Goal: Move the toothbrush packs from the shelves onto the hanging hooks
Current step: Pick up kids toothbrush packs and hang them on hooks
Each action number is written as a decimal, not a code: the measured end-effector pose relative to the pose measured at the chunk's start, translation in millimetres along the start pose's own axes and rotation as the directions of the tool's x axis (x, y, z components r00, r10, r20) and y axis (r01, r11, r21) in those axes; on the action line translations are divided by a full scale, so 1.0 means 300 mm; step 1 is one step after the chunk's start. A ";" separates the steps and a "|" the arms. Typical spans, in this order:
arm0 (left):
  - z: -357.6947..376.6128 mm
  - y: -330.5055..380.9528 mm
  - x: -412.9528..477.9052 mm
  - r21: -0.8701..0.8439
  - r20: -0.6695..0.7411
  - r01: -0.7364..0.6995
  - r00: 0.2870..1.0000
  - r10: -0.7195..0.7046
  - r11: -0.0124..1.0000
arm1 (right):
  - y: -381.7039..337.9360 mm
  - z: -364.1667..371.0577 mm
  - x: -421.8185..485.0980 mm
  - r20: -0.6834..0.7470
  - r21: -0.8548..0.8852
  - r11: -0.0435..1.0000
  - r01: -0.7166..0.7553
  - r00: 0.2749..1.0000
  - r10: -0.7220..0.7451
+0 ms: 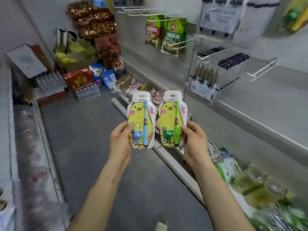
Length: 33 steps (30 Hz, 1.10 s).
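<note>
Running beside the grey floor (83, 130): shelves (250, 112), hooks (263, 69). Left hand (120, 140) pinches blue toothbrush pack (141, 120) upright; right hand (195, 142) pinches green toothbrush pack (171, 119).

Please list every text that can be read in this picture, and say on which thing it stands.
"L..XS", vertical, middle letters unclear: blue toothbrush pack.
"L..XS", likewise: green toothbrush pack.
Smaller print on both packs: too small to read.
Print on the green snack bags, the red box and the white card: blurred, unreadable.
</note>
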<state>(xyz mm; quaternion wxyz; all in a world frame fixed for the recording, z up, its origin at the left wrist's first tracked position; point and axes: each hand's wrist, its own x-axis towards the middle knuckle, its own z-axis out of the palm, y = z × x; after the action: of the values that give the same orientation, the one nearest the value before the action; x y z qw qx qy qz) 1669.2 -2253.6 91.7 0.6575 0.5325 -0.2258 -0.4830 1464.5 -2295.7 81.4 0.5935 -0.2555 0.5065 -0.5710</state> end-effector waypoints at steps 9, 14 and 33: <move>0.221 0.061 0.512 0.035 0.154 0.023 0.988 -0.028 0.999 | -0.081 0.202 0.396 -0.091 0.061 0.995 0.084 0.993 -0.078; 0.344 0.093 0.732 0.020 0.240 0.063 0.968 -0.066 0.998 | -0.141 0.245 0.513 -0.204 0.037 0.992 0.120 0.973 -0.110; 0.891 0.101 0.667 0.112 0.793 0.201 0.572 -0.210 0.973 | -0.428 0.022 0.297 -0.705 -0.154 0.875 0.458 0.570 -0.422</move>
<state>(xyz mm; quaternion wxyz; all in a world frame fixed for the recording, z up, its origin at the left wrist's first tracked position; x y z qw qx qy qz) 1550.7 -2558.8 164.4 0.4232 0.2848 -0.4352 -0.7419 1401.9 -2409.0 169.4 0.1911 -0.1150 0.6043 -0.7649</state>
